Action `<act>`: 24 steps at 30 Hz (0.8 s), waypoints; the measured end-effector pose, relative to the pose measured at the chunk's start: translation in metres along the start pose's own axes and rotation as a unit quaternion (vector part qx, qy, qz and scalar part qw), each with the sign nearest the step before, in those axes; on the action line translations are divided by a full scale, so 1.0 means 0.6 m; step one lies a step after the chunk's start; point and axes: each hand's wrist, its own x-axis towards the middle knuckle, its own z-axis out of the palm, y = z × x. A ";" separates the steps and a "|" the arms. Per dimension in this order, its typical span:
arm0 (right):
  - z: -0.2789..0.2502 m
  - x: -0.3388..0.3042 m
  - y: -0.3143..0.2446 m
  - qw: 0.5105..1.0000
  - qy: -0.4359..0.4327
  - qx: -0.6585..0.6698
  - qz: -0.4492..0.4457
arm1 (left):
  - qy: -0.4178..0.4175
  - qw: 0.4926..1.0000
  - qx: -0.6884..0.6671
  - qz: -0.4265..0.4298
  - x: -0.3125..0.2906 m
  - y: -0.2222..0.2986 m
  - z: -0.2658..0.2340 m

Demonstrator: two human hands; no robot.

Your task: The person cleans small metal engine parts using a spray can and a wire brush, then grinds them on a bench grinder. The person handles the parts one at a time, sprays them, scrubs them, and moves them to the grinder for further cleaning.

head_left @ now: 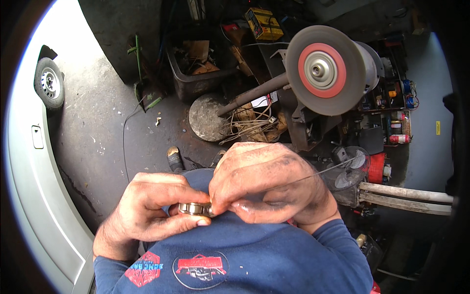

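Note:
Close to my chest, my left hand (152, 208) pinches a small shiny brass-coloured metal part (194, 209) between thumb and forefinger. The part has a rounded, ridged edge, and the fingers cover some of it. My right hand (269, 186) is closed, its fingertips meeting the part's right end. Whatever those fingers grip is hidden. A thin grey wire or rod (327, 171) runs from over my right hand toward the fan on the right; whether the hand holds it cannot be told.
A pedestal grinder with a large wheel (296, 63) stands ahead on a round base (203, 117), beside coiled cable (252, 125). Behind are a black bin (196, 83) and a yellow box (264, 23). A fan (347, 169) is at right, a pale vehicle (44, 196) at left.

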 end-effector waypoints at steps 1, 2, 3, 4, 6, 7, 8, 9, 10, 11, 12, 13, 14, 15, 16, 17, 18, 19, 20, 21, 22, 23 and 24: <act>-0.001 0.000 0.003 1.000 -0.014 0.001 -0.007 | -0.017 1.000 -0.014 -0.002 0.001 -0.001 -0.001; -0.002 -0.001 0.004 0.999 -0.036 0.021 -0.004 | -0.033 0.999 -0.029 -0.005 0.002 -0.002 -0.002; -0.002 0.000 0.007 0.998 -0.047 0.032 -0.016 | -0.046 0.998 -0.042 -0.006 0.002 -0.003 -0.003; -0.002 0.002 0.012 0.997 -0.058 0.043 -0.029 | -0.054 0.997 -0.047 -0.008 0.003 -0.003 -0.003; -0.005 0.004 0.017 0.995 -0.068 0.056 -0.040 | -0.066 0.996 -0.054 -0.008 0.003 -0.004 -0.003; -0.009 0.003 0.018 0.995 -0.067 0.058 -0.039 | -0.066 0.996 -0.061 -0.009 0.003 -0.005 -0.003; -0.011 0.004 0.021 0.995 -0.068 0.061 -0.038 | -0.066 0.995 -0.068 -0.011 0.003 -0.006 -0.002; -0.011 0.006 0.024 0.993 -0.081 0.064 -0.049 | -0.065 0.995 -0.074 -0.012 0.003 -0.007 -0.002; -0.010 0.009 0.028 0.991 -0.094 0.067 -0.061 | -0.071 0.995 -0.075 -0.013 0.003 -0.009 -0.002; -0.008 0.010 0.031 0.989 -0.106 0.072 -0.069 | -0.077 0.994 -0.076 -0.013 0.003 -0.011 -0.002; -0.006 0.011 0.033 0.989 -0.108 0.072 -0.073 | -0.079 0.994 -0.078 -0.016 0.003 -0.012 -0.002; -0.005 0.012 0.034 0.988 -0.110 0.074 -0.074 | -0.084 0.994 -0.073 -0.021 0.003 -0.012 -0.001; -0.005 0.013 0.035 0.987 -0.116 0.075 -0.076 | -0.085 0.994 -0.069 -0.028 0.002 -0.012 -0.001; -0.006 0.013 0.035 0.988 -0.116 0.063 -0.073 | -0.083 0.994 -0.066 -0.031 0.001 -0.012 -0.001; -0.008 0.013 0.035 0.989 -0.121 0.052 -0.072 | -0.081 0.995 -0.053 -0.033 0.001 -0.011 0.000; -0.011 0.013 0.035 0.989 -0.127 0.041 -0.071 | -0.074 0.996 -0.040 -0.030 0.000 -0.010 0.001; -0.012 0.012 0.034 0.992 -0.113 0.029 -0.056 | -0.068 0.997 -0.027 -0.028 0.000 -0.010 0.001; -0.012 0.012 0.033 0.994 -0.100 0.018 -0.042 | -0.058 0.998 -0.013 -0.028 -0.001 -0.009 0.000; -0.011 0.011 0.032 0.996 -0.088 0.005 -0.027 | -0.049 0.998 0.000 -0.029 -0.002 -0.007 0.000; -0.010 0.010 0.030 0.997 -0.079 -0.003 -0.021 | -0.037 0.999 0.016 -0.031 -0.003 -0.006 0.000; -0.009 0.008 0.027 0.997 -0.072 -0.012 -0.015 | -0.036 0.998 0.025 -0.035 -0.005 -0.004 0.000; -0.007 0.006 0.025 0.998 -0.065 -0.022 -0.009 | -0.032 0.998 0.035 -0.040 -0.007 -0.003 0.001; -0.003 0.005 0.023 0.999 -0.050 -0.020 -0.006 | -0.028 0.998 0.047 -0.044 -0.008 -0.002 0.002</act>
